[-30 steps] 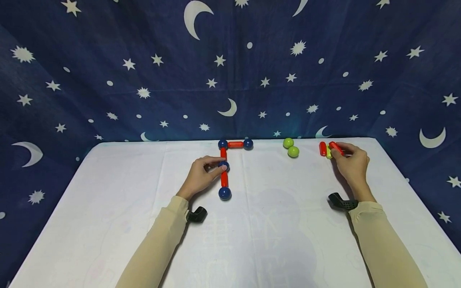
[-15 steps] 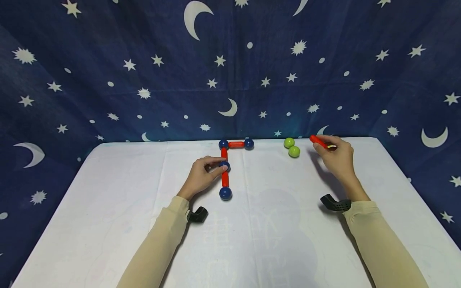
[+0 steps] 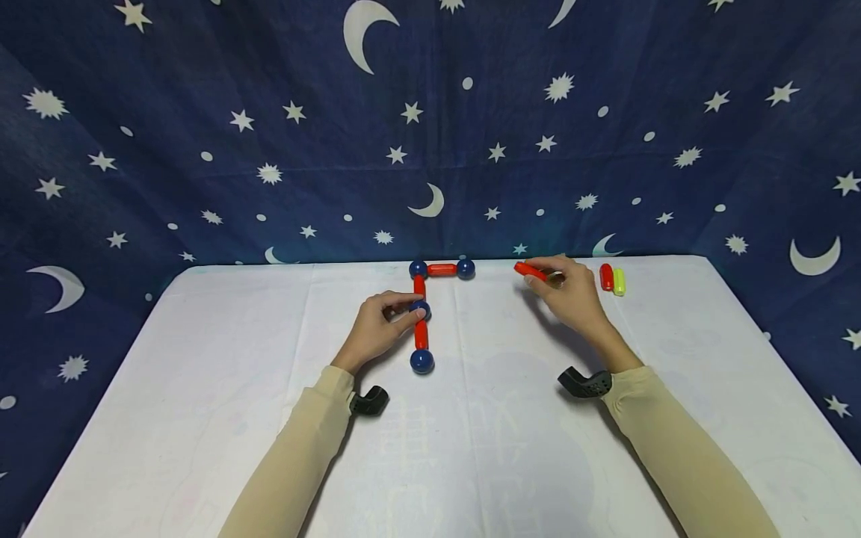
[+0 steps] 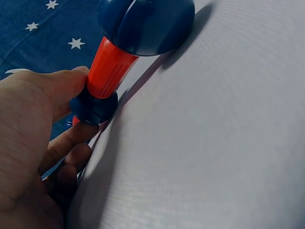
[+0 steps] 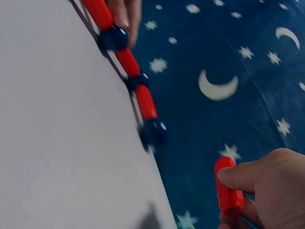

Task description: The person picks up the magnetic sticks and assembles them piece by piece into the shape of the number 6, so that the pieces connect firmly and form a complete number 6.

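An angled chain of blue balls and red rods lies on the white tabletop, centred in the head view. With thumb and fingers my left hand [image 3: 380,325] pinches its middle blue ball [image 3: 421,309]. Below that, a red rod [image 4: 112,67] leads to the chain's near-end blue ball [image 3: 421,362]. From the far corner ball, another rod [image 3: 442,269] runs right to an end ball [image 3: 466,269]. My right hand [image 3: 572,295] holds a loose red rod [image 3: 530,270] between thumb and fingers, right of the chain and apart from it. The two green balls are hidden behind this hand.
A red rod [image 3: 607,277] and a yellow-green rod [image 3: 619,282] lie side by side at the back right. Behind the tabletop [image 3: 269,448] hangs a dark blue star-and-moon cloth [image 3: 303,149]. Each wrist wears a black camera mount.
My right hand has picked the red rod from the group at the back right and carried it left. My left hand keeps its hold on the middle blue ball.
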Demonstrator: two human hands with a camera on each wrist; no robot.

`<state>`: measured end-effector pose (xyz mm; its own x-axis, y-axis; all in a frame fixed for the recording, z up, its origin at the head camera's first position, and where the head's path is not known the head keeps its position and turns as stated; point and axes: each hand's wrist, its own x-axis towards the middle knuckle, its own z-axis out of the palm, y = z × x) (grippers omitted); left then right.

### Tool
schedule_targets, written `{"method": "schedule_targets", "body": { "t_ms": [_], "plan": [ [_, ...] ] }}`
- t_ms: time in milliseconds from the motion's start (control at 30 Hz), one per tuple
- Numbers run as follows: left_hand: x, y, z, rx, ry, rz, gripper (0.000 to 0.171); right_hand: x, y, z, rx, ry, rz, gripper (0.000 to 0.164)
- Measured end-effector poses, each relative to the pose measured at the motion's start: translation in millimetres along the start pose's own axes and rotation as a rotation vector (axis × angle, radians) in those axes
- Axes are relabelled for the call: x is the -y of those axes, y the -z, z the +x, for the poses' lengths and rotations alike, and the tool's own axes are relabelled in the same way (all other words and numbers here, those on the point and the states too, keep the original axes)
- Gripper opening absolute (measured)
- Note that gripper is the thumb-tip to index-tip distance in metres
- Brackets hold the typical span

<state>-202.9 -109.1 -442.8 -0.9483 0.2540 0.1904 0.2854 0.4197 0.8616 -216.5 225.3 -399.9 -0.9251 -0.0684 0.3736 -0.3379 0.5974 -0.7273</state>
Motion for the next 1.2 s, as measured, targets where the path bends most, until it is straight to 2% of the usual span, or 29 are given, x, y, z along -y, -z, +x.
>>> {"method": "schedule_targets", "body": {
  "t_ms": [367,800,1200],
  "plan": [
    [0.8,-2.5,0.1,0.005,0.007,0.016,0.031,22,-42,-2,0.193,0.039,0.080,0.028],
    [1.6,-2.0,-0.1,-0.002,0.009,0.014,0.031,41,-79,-6,0.327,0.067,0.098,0.028],
    [0.6,0.0,1.1,0.000,0.001,0.021,0.030,42,-94,-5,0.404,0.032,0.060,0.028]
  ]
}}
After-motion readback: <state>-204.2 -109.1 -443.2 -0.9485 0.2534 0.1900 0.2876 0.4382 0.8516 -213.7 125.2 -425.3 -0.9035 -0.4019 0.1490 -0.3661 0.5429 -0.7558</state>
